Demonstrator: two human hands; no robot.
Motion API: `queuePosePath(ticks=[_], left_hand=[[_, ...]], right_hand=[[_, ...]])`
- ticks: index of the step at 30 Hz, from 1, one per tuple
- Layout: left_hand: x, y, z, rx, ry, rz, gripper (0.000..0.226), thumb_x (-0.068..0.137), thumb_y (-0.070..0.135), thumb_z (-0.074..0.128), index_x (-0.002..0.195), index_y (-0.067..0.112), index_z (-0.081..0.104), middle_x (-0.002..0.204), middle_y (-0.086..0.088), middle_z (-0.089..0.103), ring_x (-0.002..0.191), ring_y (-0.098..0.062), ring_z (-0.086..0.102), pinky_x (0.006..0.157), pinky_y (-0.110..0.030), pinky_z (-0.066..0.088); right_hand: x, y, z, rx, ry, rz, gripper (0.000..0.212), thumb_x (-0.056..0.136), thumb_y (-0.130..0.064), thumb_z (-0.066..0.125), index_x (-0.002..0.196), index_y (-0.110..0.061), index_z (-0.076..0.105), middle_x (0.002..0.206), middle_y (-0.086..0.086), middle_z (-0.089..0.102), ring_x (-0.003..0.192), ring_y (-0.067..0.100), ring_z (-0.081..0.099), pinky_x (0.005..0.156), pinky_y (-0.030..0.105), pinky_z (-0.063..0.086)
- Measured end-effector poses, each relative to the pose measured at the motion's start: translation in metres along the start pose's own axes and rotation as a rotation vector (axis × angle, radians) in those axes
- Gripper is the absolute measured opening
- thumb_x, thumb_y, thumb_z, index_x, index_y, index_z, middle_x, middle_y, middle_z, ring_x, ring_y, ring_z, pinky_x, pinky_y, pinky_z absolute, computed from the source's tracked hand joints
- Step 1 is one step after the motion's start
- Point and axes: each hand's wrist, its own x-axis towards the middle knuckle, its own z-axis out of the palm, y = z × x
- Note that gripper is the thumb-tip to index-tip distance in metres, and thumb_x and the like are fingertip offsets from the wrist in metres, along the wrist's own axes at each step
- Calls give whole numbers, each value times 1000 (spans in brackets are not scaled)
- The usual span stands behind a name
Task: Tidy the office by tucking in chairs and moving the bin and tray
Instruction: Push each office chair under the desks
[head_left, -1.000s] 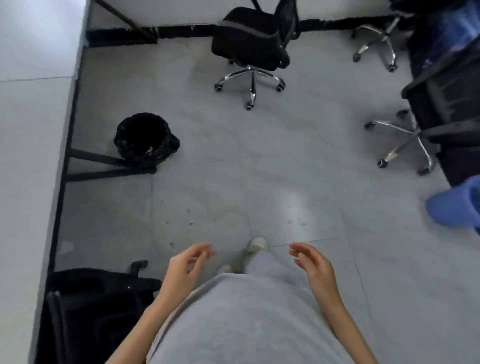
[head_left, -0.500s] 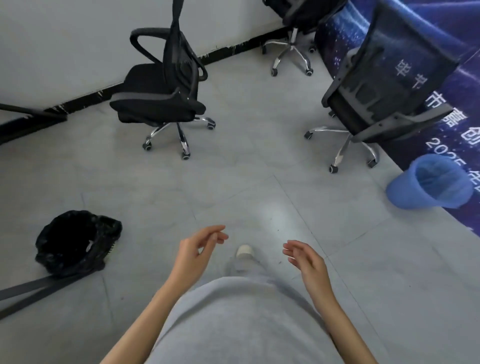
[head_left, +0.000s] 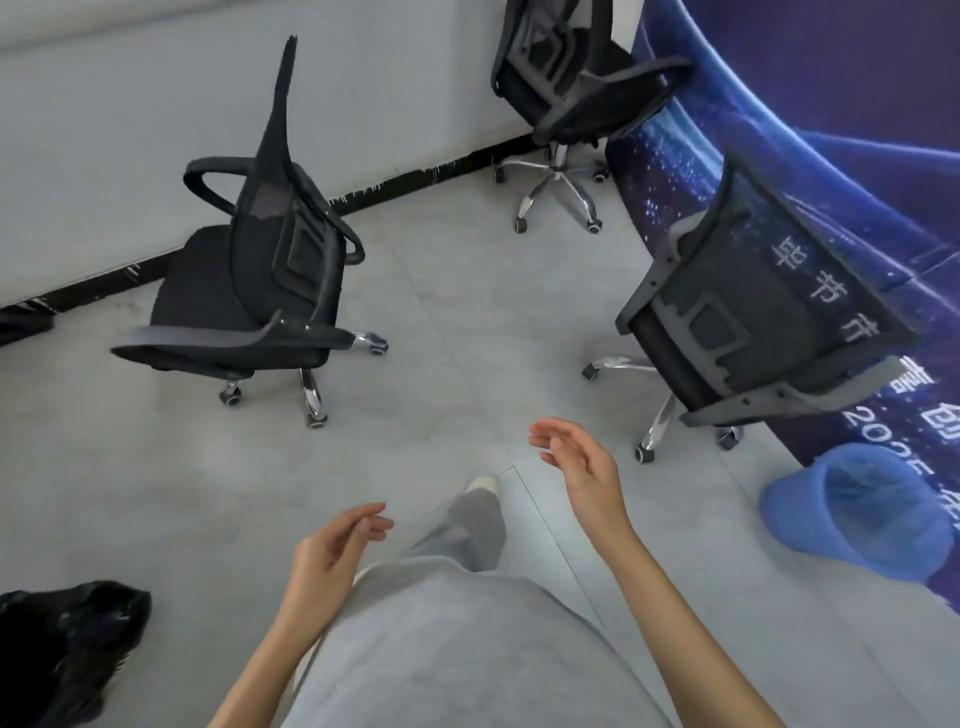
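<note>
Three black office chairs stand on the grey floor: one at the left (head_left: 260, 291), one at the back by the wall (head_left: 566, 88), one at the right (head_left: 748, 322) with its back toward me. A blue bin (head_left: 857, 514) lined with a blue bag sits on the floor at the right, below the right chair. A bin with a black bag (head_left: 62, 654) is at the bottom left. My left hand (head_left: 332, 556) and my right hand (head_left: 582, 473) hang in front of me with loosely curled fingers, holding nothing. My right hand is nearest the right chair, apart from it.
A white wall with a black skirting (head_left: 415, 176) runs along the back left. A blue printed banner (head_left: 831, 130) covers the wall at the right. My grey-trousered leg and shoe (head_left: 483, 486) step forward on the tiled floor between the chairs.
The view has swung right and closer to the chairs. The black-bagged bin slid to the bottom left corner, the blue bin came nearer, and my right hand rose higher than my left.
</note>
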Motion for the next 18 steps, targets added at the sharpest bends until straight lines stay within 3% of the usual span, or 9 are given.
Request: queuePosePath(ticks=[3,12,18], left_hand=[[84,50,30,5,-14,44,32,94,2,45,96,30,61,85,24,71,76,0,65,73,-11,48],[284,209,110,-11,-55,188,30,95,8,45,99,35,59,84,29,68,82,1,66,78,-9,46],[373,253,155,-98,171,125,25,94,15,46,99,34,59,85,28,68,81,1,65,76,-8,45]], right_hand=[[58,-4,-25,-16,48,70,27,95,-1,44,95,-19,65,100,0,68,94,14,66,85,31,48],[205,-28,-117,-90,94,222,26,92,1,46,97,-15,66,97,0,72,100,18,65,94,36,49],[383,-75,-145,-302,-197,141,19,93,-13,52,98,-26,66,95,-6,72,97,11,66,91,34,50]])
